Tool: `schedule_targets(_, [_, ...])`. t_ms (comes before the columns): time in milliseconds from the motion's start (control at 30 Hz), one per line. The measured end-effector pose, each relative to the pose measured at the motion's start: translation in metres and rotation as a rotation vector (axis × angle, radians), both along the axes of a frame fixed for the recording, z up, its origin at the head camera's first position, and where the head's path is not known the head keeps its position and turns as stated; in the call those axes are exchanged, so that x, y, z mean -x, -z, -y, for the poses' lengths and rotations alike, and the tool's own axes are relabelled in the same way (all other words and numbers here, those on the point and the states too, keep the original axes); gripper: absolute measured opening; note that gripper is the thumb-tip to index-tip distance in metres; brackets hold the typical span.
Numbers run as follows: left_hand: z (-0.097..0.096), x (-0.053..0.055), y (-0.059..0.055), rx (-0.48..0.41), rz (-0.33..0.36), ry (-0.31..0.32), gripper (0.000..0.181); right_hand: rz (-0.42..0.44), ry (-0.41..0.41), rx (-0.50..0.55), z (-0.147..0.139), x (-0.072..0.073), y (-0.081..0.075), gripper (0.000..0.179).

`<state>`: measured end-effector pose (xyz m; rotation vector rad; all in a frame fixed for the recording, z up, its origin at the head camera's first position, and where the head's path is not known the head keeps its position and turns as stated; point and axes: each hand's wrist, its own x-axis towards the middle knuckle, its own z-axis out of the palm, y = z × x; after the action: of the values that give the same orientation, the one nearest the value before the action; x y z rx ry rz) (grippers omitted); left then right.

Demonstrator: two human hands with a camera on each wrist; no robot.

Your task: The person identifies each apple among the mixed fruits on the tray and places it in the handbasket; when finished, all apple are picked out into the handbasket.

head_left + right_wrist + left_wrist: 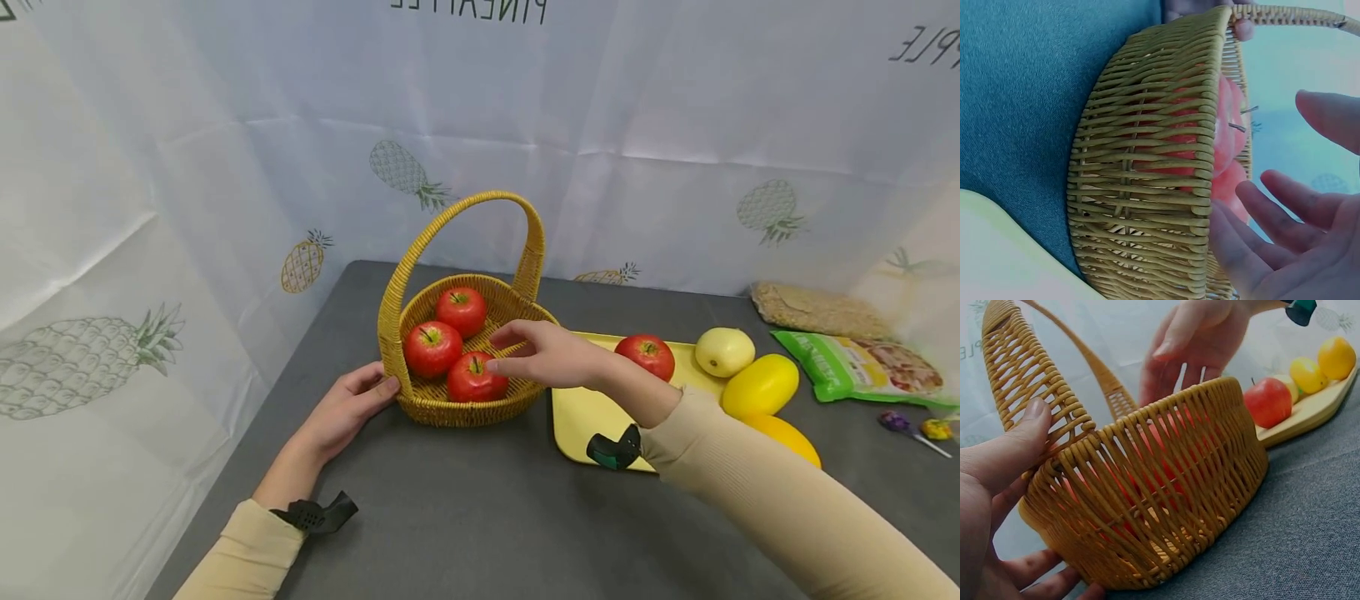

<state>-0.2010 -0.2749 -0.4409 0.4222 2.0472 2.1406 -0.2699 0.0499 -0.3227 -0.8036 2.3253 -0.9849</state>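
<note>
A yellow wicker basket [459, 414] with a tall arched handle stands on the dark table, holding three red apples [432, 350]. My left hand [347, 410] grips its left side at the handle base; in the left wrist view the thumb [1029, 434] lies across the wicker and the other fingers spread along the side. Over the basket's right rim reaches my right hand [542, 354], its fingers apart and loosely bent with nothing between them. Its fingertips are close to the front apple [477, 379]. In the right wrist view the fingers [1285, 206] hang right at the rim.
Right of the basket lies a yellow tray [581, 421] bearing another red apple [647, 357], a pale yellow round fruit [724, 352] and yellow oval fruits [761, 387]. Farther right are a green food bag [862, 367], a bag of grain [817, 310] and lollipops [896, 421]. A pineapple-print curtain [600, 125] hangs behind.
</note>
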Motion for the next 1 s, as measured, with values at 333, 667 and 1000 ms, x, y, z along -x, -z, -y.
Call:
schedule_targets(333, [-0.001, -0.001, 0.001, -0.021, -0.022, 0.013, 0.018, -0.066, 0.105, 0.139, -0.014, -0.028, -0.002, 0.044])
schedule_targets(667, [0.001, -0.004, -0.001, -0.026, -0.018, 0.014, 0.022, -0.121, 0.218, 0.169, -0.026, -0.041, -0.003, 0.039])
schedule_targets(1000, [0.0, -0.004, -0.001, -0.035, -0.019, 0.027, 0.028, -0.114, 0.299, 0.188, -0.045, -0.041, 0.005, 0.038])
